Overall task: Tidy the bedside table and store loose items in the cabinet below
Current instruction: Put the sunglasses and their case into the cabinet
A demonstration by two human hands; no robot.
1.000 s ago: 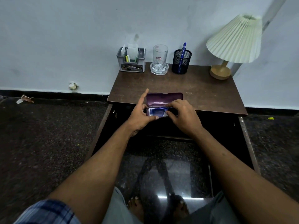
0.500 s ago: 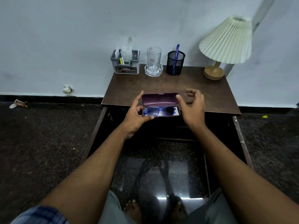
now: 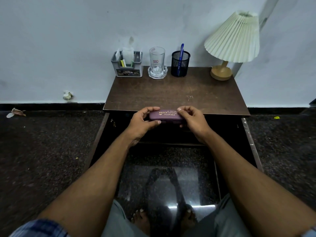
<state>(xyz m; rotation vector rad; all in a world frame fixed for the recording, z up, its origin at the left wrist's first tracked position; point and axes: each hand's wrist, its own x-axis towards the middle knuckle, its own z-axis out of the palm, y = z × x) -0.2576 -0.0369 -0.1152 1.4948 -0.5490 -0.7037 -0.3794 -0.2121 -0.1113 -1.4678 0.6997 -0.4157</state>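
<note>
Both hands grip a closed purple case [image 3: 165,115]: left hand [image 3: 142,121] curled round its left end, right hand [image 3: 192,118] round its right, just beyond the counter's [image 3: 171,93] near edge, above the open cabinet [image 3: 171,134]. Storing appears underway; next, lower it inside. Organiser [image 3: 127,65], glass [image 3: 157,62], pen cup [image 3: 180,64] and lamp [image 3: 232,38] line the far edge.

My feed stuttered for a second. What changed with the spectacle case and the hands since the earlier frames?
The purple spectacle case is now shut; a second ago its lid stood open with blue-lensed glasses showing inside. The right hand, briefly off the case, has come back to grip its right end, while the left hand still holds the left end. The organiser, glass, pen holder and lamp have not moved.
</note>
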